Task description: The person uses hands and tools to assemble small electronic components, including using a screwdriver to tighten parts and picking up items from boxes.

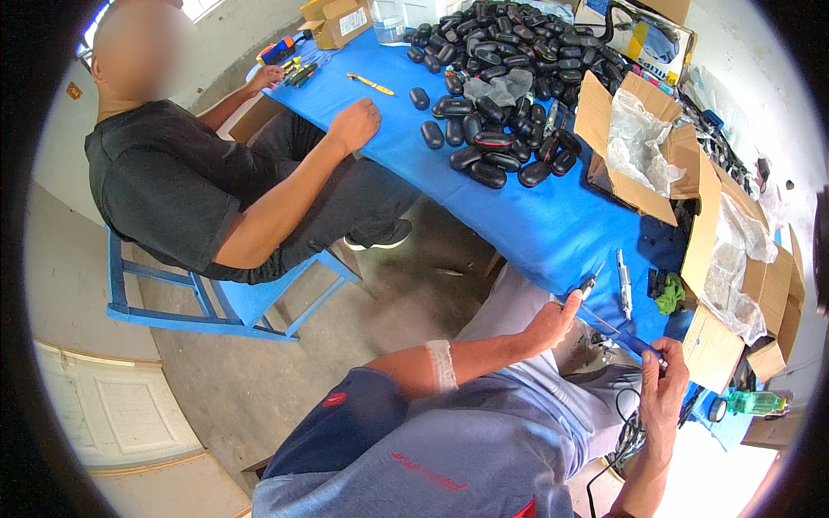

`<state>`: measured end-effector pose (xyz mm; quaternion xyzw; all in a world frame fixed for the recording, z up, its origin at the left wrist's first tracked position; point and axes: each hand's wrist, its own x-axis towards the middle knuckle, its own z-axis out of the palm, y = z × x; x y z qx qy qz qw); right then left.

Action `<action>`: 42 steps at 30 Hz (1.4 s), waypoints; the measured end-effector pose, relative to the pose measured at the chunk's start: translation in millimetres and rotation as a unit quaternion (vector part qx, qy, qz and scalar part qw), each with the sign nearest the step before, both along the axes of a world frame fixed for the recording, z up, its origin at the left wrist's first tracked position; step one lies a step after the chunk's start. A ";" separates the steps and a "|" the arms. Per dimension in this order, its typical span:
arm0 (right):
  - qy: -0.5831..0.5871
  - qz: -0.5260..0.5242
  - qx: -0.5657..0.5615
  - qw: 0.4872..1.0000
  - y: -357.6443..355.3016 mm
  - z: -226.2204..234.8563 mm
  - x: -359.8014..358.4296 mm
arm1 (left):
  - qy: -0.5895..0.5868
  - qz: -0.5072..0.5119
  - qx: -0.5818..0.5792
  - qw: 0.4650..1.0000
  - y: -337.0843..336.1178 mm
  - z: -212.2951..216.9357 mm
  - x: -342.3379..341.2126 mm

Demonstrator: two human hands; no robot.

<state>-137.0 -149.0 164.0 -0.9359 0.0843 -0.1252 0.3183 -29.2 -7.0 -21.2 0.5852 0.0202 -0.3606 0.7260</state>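
My left hand [553, 325] is closed, thumb and fingers pressed together near the table's front edge; what it grips is too small to make out. A small dark-and-silver piece [589, 285] shows just beyond its fingertips. In my closed right hand [663, 384] is a blue-handled tool [635, 344] with a thin metal shaft pointing toward my left hand. Below the right hand hangs a looped black cord [629, 423]; whether it joins the tool, I cannot tell. On the blue cloth beyond lies a silver pen-shaped tool [623, 285], beside a green rag [669, 293].
Many black oval cases [492, 121] are heaped on the blue-covered table [518, 220]. Open cardboard boxes [717, 250] with plastic lining line the right side, above a green bottle [758, 402]. A co-worker [173, 181] sits at left on a blue chair [224, 302], near a yellow knife [371, 84].
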 end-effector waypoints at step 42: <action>-0.002 -0.047 0.016 0.999 10.7 3.2 11.1 | 0.142 -0.045 -0.054 0.987 3.5 13.6 2.4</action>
